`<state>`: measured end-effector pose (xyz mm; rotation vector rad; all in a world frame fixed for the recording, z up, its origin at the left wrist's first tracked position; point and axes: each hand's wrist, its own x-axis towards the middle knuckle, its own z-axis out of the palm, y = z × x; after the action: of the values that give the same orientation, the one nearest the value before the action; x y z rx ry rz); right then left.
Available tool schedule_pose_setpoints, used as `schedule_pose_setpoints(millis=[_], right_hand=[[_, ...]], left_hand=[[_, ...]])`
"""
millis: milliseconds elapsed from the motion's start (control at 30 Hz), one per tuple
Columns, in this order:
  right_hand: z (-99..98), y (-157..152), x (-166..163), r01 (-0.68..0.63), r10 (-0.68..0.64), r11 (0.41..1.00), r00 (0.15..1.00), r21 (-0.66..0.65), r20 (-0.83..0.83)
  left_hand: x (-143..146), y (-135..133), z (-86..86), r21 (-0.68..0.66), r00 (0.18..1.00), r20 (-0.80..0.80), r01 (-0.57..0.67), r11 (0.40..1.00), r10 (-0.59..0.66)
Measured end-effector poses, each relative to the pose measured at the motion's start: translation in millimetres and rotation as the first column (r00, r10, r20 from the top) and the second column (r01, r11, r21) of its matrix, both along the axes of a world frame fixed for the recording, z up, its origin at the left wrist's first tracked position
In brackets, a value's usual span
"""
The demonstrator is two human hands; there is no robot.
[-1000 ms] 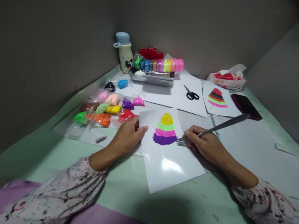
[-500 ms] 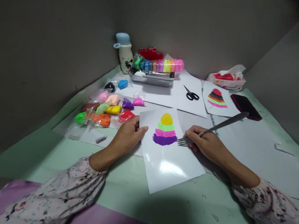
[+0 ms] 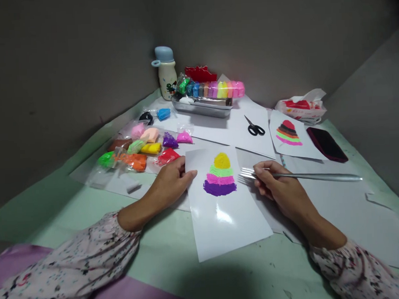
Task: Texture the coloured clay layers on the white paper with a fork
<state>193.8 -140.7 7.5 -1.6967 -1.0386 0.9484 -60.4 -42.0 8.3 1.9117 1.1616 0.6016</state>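
Presses left hand (image 3: 169, 184) flat, grasping nothing, on the paper sheet (image 3: 229, 223) edge left of the clay figure (image 3: 219, 176). Clamps right hand (image 3: 280, 190) on the fork (image 3: 313, 176) near the tines, just right of the clay figure, not touching it. Risks gouging or smearing the colour bands if tilted steeply, and shifting the paper sheet if pinned lightly.

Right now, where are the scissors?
In the head view, the scissors lie on white paper right of centre, between the metal tray and the far striped picture, beyond the right hand.
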Motion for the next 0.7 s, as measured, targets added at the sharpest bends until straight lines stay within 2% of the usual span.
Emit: schedule_pose_setpoints(millis=[200, 500, 700], right_hand=[[0.7, -0.3, 1.2, -0.038, 0.039, 0.999, 0.997, -0.012, 0.061], [-0.4, -5.0, -4.8, -0.127, 0.119, 0.992, 0.941, 0.002, 0.317], [-5.7, -5.6, -2.5, -0.131, 0.112, 0.990, 0.957, 0.055, 0.268]], left_hand=[[1.7, -1.2, 3.4, -0.003, 1.000, 0.012, -0.006, 1.000, 0.006], [0.6, 0.1, 0.1, 0.028, 1.000, -0.017, -0.017, 0.999, 0.017], [1.9, -2.0, 4.7, -0.016, 1.000, 0.008, -0.014, 1.000, 0.014]])
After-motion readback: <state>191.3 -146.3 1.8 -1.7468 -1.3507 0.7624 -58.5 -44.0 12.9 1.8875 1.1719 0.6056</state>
